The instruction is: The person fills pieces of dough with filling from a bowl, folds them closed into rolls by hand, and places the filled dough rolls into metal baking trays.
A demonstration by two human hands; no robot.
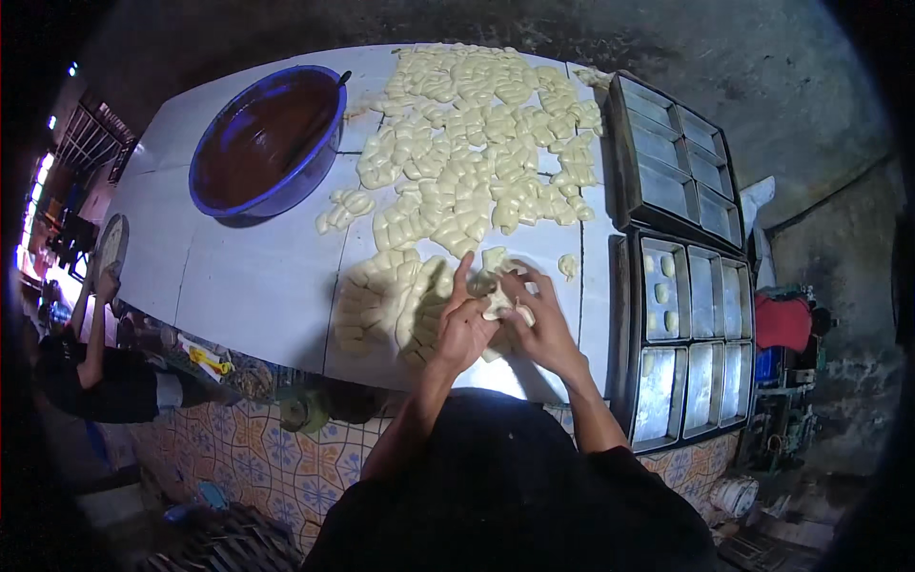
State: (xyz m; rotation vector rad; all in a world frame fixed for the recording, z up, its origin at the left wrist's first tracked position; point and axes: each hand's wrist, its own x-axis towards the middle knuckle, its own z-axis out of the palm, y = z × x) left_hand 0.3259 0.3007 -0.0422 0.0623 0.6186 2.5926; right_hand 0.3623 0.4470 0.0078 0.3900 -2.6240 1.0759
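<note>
Near the front edge of a white-tiled table [257,276], my two hands meet over a pale piece of dough [498,299]. My left hand [464,330] grips one side of it, with a finger pointing outward. The curled fingers of my right hand [541,322] close on the other side, partly hiding the dough. Under and beside my left hand lies a cut slab of dough [367,300]. Beyond my hands, many soft dough pieces [457,153] spread in a crowded sheet to the far edge. A small lump [568,266] sits apart, to the right.
A blue basin [329,157] of brown filling with a dark-handled utensil stands far left. Sectioned metal pans [675,157] line the right edge; a nearer pan [705,296] holds several dough balls [664,294]. At far left, another person's hand [107,284] touches a round pale object [113,244].
</note>
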